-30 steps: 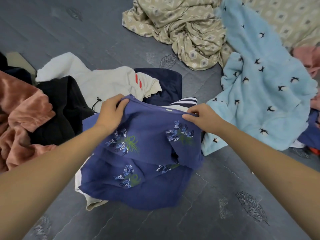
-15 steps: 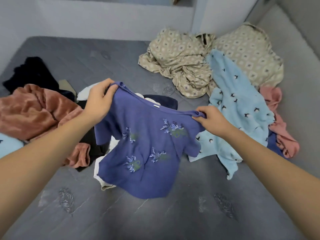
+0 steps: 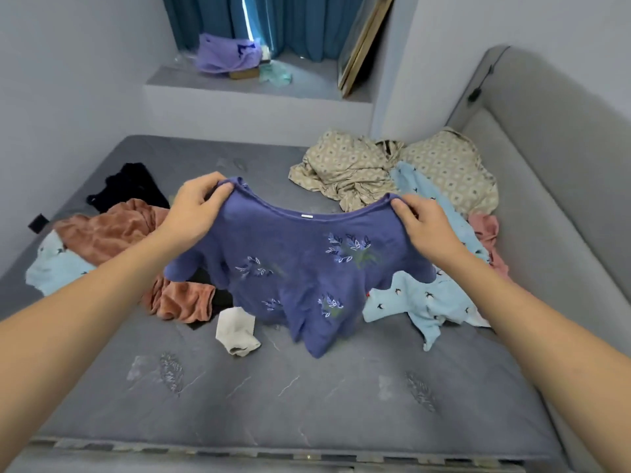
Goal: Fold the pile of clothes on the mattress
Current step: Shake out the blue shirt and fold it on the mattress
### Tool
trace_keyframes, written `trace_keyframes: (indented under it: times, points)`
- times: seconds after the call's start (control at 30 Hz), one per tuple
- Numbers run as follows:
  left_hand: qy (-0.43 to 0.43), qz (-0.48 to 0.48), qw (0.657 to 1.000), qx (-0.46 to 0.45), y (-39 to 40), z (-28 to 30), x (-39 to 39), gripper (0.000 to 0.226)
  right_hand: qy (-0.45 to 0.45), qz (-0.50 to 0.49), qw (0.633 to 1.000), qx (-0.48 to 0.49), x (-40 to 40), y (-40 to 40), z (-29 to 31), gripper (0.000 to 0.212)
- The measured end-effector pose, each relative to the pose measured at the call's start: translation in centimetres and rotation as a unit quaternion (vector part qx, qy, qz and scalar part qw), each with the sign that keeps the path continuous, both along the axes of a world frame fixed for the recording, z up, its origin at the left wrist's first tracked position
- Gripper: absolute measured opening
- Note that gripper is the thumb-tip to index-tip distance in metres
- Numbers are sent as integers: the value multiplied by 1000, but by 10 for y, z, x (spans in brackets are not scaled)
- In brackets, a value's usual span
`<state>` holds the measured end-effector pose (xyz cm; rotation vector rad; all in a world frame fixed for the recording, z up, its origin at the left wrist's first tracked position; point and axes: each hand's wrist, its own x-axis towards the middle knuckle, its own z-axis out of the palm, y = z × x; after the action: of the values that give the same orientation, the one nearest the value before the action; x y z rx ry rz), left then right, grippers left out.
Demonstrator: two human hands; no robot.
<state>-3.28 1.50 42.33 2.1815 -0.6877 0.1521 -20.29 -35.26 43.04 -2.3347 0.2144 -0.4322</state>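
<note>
Blue embroidered top [image 3: 307,268] hangs mid-frame above the grey mattress [image 3: 307,397], its hem trailing near the surface. The left hand [image 3: 198,213] and right hand [image 3: 426,227] each pinch a shoulder at the neckline. It looks light, limp and floppy, so the shoulder seams seem the best hold.

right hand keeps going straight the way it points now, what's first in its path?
Likely the beige patterned cloth past the right hand, which grips the blue shirt; depth is unclear, so it might pass above.

Left hand [image 3: 196,213], right hand [image 3: 425,227] pinch blue shirt [image 3: 300,271] shoulders, hanging above mattress [image 3: 307,404].
</note>
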Motion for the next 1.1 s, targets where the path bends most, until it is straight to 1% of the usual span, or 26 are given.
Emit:
trace_keyframes:
  times: [0.27, 0.37, 0.43, 0.57, 0.7, 0.83, 0.97, 1.1]
  points:
    - [-17, -41, 999, -14, 91, 55, -112, 24, -24, 9, 998, -52, -111, 99, 71, 39]
    - [-11, -50, 998, -19, 122, 78, -156, 31, -44, -5, 998, -52, -159, 138, 100, 46]
    - [-5, -63, 998, -21, 140, 89, -179, 33, -50, -10, 997, -56, -186, 153, 113, 48]
    - [7, -85, 996, -29, 166, 104, -204, 33, -41, -9, 996, -74, -214, 159, 124, 44]
    - [16, -90, 995, -38, 175, 109, -207, 33, -36, 14, 995, -94, -213, 158, 134, 39]
    - [26, -92, 995, -29, 167, 100, -189, 30, -25, 27, 996, -84, -192, 156, 126, 42]
    - [50, -92, 995, -5, 148, 72, -157, 30, -2, 36, 997, -74, -157, 146, 94, 44]
    - [70, -93, 993, 26, 120, 34, -112, 30, 23, 45, 997, -60, -105, 119, 46, 39]
